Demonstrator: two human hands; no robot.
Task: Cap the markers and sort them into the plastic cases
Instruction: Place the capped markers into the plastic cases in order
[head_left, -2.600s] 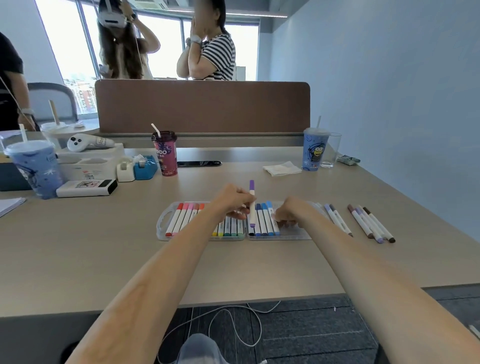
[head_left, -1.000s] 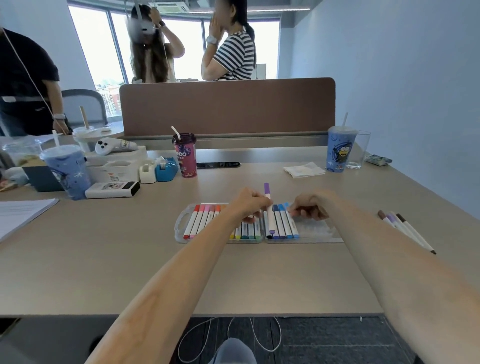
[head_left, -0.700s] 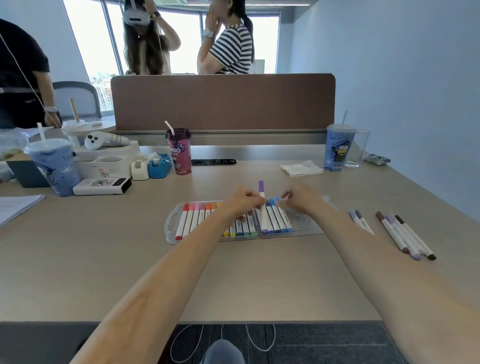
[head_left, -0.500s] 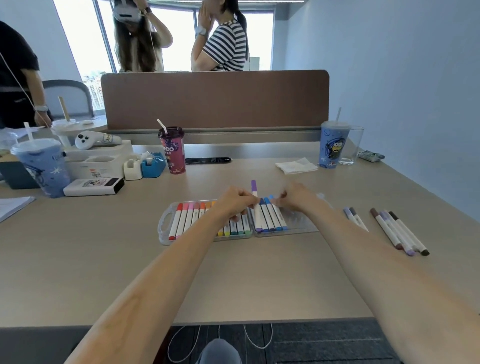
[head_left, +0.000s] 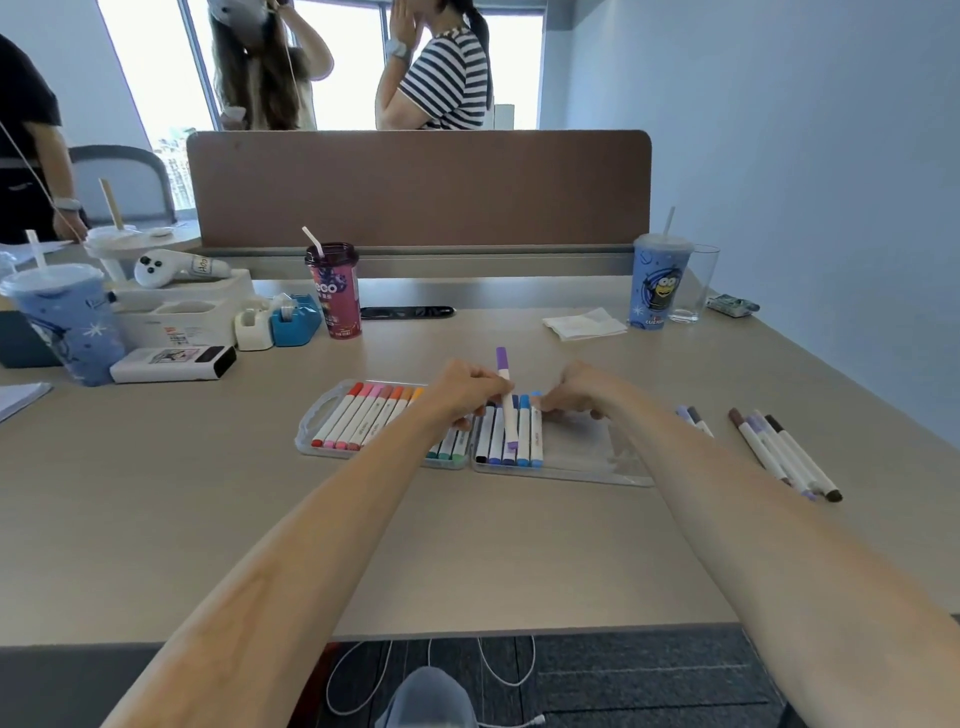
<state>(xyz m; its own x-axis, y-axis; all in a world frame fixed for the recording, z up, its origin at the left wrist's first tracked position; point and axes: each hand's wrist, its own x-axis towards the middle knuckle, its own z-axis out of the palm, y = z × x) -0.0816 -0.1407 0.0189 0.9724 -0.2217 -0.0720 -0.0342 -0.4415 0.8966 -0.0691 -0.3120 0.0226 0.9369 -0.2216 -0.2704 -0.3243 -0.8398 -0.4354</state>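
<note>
Two clear plastic cases lie side by side on the table. The left case (head_left: 311, 421) holds several red, pink, orange and green markers. The right case (head_left: 597, 457) holds a few blue markers at its left end. My left hand (head_left: 462, 389) pinches a purple-capped marker (head_left: 506, 400), tilted over the blue row with its far end raised. My right hand (head_left: 571, 395) rests with curled fingers on the far ends of the blue markers; what it holds, if anything, is hidden. Several loose markers (head_left: 779, 447) lie to the right on the table.
A pink cup (head_left: 335, 291), tape dispensers (head_left: 275, 322), a white box (head_left: 171, 361) and a blue cup (head_left: 62, 322) stand at the back left. A napkin (head_left: 584, 325), blue cup (head_left: 657, 280) and glass (head_left: 696, 283) stand back right. Three people stand behind the brown divider (head_left: 415, 187).
My right hand moved from the right case's middle to the far ends of the blue markers beside my left hand. The purple marker stays in my left hand over the case.
</note>
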